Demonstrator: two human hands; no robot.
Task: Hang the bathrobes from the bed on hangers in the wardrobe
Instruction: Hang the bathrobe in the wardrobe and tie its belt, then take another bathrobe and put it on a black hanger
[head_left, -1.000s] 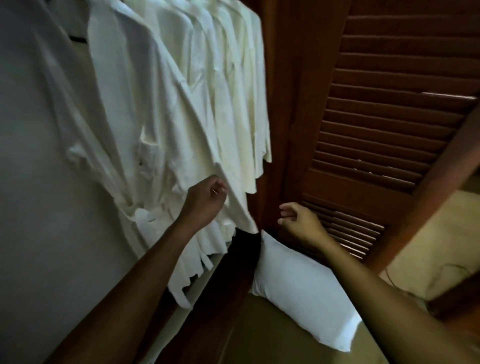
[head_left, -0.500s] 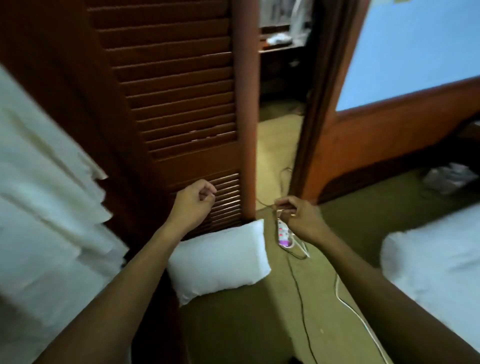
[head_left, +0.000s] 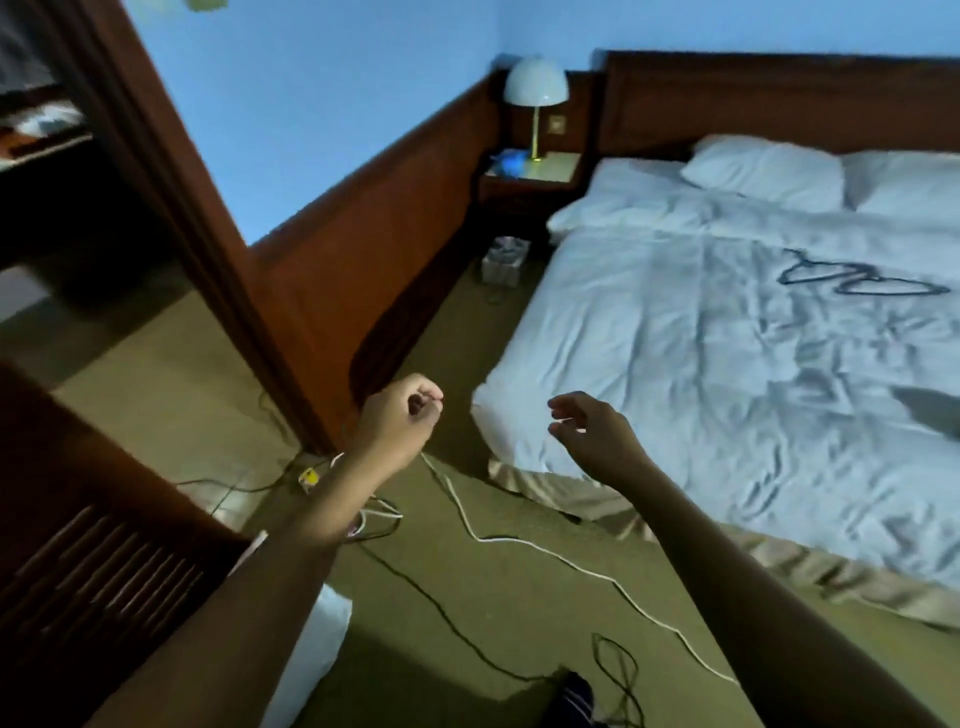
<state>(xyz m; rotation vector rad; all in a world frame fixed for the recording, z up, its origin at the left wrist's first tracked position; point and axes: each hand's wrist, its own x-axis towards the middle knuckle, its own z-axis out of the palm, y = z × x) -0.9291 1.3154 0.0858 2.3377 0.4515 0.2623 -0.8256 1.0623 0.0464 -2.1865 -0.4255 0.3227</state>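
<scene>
The view has swung away from the hanging robes; the louvred wardrobe door (head_left: 98, 577) now sits at lower left and the bed (head_left: 675, 332) fills the right side. On its white cover I cannot tell any bathrobe apart; only two dark hangers (head_left: 857, 280) lie flat, side by side, long axis running across the bed. They lie ahead and to the right of both hands, well apart; the right hand (head_left: 595, 436) is nearer and looks the likelier to reach. It is raised, fingers loose and spread, holding nothing; the left hand (head_left: 400, 418) is raised beside it, curled into a loose fist, nothing visible inside.
</scene>
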